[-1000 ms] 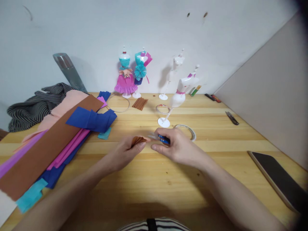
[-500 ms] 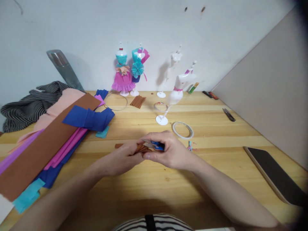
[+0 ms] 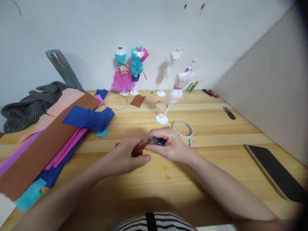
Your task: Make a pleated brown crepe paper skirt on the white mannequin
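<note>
Pleated brown crepe paper lies in my left hand, partly covered by the fingers. My left thumb stands away from the paper, pointing right. In my right hand is a pair of blue-handled thread snips, its blades pointing left at the paper's right end. My right thumb presses close to that end. Both hands meet just above the wooden table. Beyond them stands a white dress-form figure with a pink band at its waist, next to a roll of tape.
Coloured crepe sheets are heaped at the left beside a striped cloth. Two dressed figures stand by the wall near a folded brown piece. Black snips and a phone-like dark slab lie at the right.
My left thumb has lifted off the paper and spread away from the fingers. The snips' blades are now closer together at the paper's end, and my right hand has shifted slightly upward.
</note>
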Demonstrator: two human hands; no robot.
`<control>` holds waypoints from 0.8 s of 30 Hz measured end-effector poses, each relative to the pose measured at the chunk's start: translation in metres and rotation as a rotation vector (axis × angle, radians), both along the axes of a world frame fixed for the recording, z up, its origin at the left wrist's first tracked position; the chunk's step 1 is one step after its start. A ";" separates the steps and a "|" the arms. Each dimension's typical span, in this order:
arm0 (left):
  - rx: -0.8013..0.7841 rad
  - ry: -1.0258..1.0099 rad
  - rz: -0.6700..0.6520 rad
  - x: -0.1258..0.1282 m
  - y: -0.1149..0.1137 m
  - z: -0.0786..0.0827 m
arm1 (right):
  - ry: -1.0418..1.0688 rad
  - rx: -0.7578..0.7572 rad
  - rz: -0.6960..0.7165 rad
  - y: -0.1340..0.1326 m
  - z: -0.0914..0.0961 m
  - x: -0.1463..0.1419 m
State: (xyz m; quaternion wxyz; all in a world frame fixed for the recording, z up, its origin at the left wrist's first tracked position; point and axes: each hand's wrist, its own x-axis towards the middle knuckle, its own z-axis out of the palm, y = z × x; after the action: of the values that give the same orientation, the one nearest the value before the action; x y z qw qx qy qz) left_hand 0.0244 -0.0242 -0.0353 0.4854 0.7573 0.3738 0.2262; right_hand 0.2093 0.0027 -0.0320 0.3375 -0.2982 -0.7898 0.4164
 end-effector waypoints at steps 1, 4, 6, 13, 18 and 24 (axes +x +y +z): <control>0.063 -0.018 0.065 0.001 -0.001 -0.002 | 0.013 0.023 -0.032 0.000 0.000 -0.001; 0.318 0.021 0.223 0.004 -0.002 -0.002 | 0.070 0.081 -0.102 0.001 0.001 -0.002; 0.460 0.076 0.262 0.004 -0.003 0.000 | 0.099 0.090 -0.121 0.001 0.002 -0.003; 0.490 0.069 0.181 0.000 -0.003 -0.001 | 0.156 -0.038 -0.117 -0.003 0.004 -0.005; 0.415 0.006 0.227 -0.002 0.000 0.000 | 0.137 -0.070 -0.118 0.002 0.007 0.001; 0.078 -0.291 0.337 -0.008 0.007 -0.004 | -0.001 -0.033 -0.007 0.006 0.009 0.008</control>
State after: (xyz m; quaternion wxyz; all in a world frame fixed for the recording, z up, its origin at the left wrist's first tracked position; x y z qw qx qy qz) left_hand 0.0164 -0.0172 -0.0395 0.4598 0.6618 0.4120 0.4252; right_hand 0.2173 0.0091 -0.0231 0.3337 -0.3065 -0.7819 0.4282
